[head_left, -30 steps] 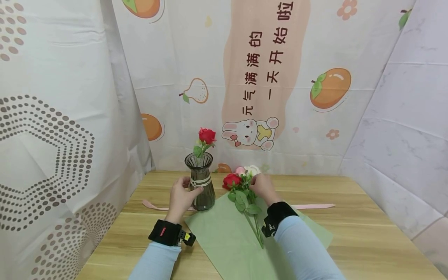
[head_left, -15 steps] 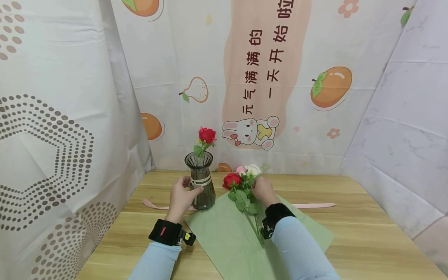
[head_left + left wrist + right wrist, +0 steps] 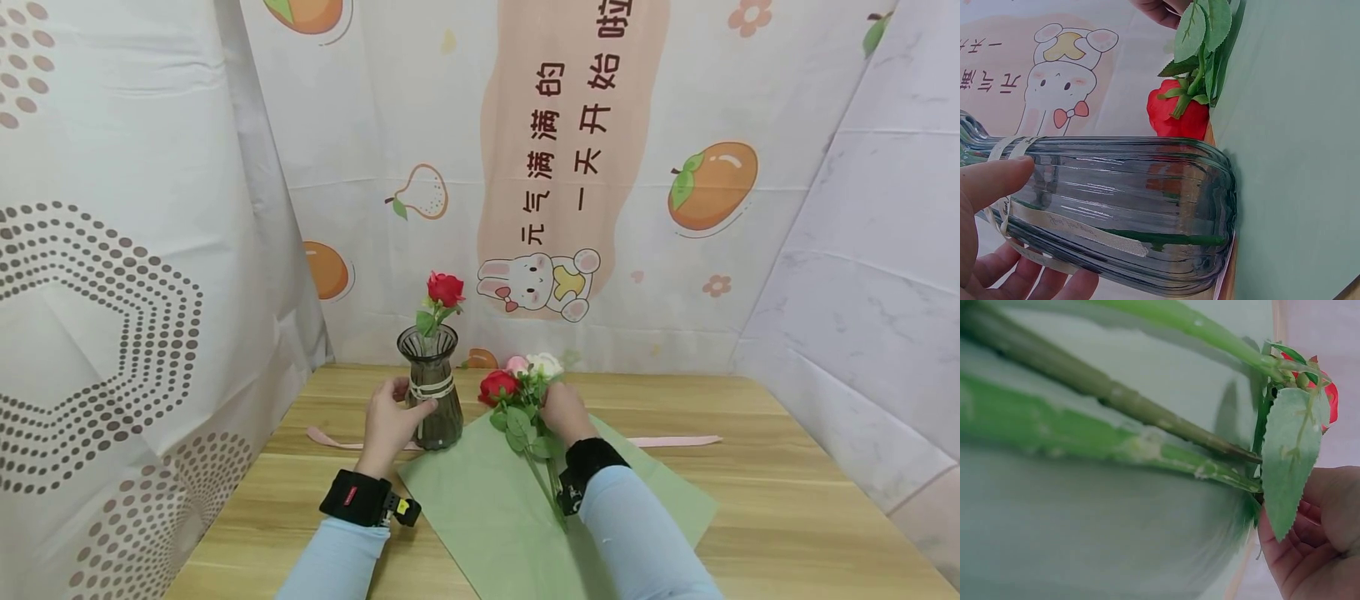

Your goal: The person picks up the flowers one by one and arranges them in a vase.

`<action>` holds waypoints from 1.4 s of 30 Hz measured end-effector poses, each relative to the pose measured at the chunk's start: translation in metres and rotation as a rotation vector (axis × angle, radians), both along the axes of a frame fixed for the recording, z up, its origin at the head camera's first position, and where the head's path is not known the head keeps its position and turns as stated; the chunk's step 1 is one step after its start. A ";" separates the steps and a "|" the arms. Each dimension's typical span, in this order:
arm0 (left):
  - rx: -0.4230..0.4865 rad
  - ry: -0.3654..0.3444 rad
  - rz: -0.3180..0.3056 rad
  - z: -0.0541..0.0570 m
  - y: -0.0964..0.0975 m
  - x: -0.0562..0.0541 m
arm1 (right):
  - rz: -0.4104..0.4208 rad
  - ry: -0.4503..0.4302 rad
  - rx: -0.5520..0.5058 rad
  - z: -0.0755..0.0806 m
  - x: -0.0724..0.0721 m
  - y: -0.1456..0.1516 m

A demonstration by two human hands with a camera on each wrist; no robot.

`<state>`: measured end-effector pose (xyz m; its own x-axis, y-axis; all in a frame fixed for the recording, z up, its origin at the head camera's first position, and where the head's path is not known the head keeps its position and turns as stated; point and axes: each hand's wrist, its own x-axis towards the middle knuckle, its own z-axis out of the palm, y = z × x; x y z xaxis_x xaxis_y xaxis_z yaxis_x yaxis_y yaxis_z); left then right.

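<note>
My left hand [image 3: 388, 422] grips the smoky ribbed glass vase [image 3: 438, 421], thumb and fingers spread round its ribbon-tied neck. The vase stands upright with one red rose [image 3: 446, 289] in it, and its green stem [image 3: 1166, 238] shows through the glass in the left wrist view. To the right lie artificial flowers: a red rose [image 3: 498, 388], a pink bloom [image 3: 517, 365] and a white rose [image 3: 545, 365]. Just below the white bloom, my right hand [image 3: 567, 412] pinches among the stems. A leaf [image 3: 1291, 453] partly covers its fingertips in the right wrist view.
Green wrapping paper [image 3: 502, 517] lies under the flower stems on the wooden table [image 3: 787, 500]. Behind the vase and paper runs a pink ribbon [image 3: 675, 441], its ends showing at both sides. A printed curtain [image 3: 622, 333] hangs along the table's back edge.
My right hand has shifted slightly down among the stems, and more of the white rose shows. The left hand and the vase stay in place.
</note>
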<state>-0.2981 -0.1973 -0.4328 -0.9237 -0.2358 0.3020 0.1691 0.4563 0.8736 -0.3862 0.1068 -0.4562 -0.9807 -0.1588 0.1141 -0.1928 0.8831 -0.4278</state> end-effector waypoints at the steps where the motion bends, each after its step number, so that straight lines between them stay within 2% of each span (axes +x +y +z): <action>1: 0.000 -0.002 0.000 0.000 0.000 0.000 | -0.006 0.003 0.003 0.000 0.000 0.000; 8: 0.001 -0.009 -0.005 0.002 0.001 0.001 | -0.021 0.016 0.038 0.001 0.001 -0.004; 15: 0.004 -0.013 -0.007 0.000 0.000 0.000 | -0.032 -0.009 -0.022 -0.001 0.000 -0.004; 20: 0.005 -0.009 -0.009 0.000 0.000 0.000 | -0.049 -0.038 -0.058 0.003 0.002 -0.004; 24: 0.010 -0.007 -0.008 0.001 0.000 0.001 | -0.052 -0.030 -0.050 0.008 0.001 -0.003; 35: 0.006 -0.001 -0.009 0.002 0.001 0.001 | -0.065 -0.026 -0.114 0.015 0.003 0.005; 42: 0.012 0.002 -0.004 0.002 0.001 0.002 | -0.047 0.013 -0.141 0.021 0.004 0.011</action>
<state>-0.2963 -0.1959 -0.4305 -0.9241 -0.2359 0.3008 0.1723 0.4454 0.8786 -0.3822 0.1176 -0.4357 -0.9849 -0.0943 0.1450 -0.1591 0.8225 -0.5461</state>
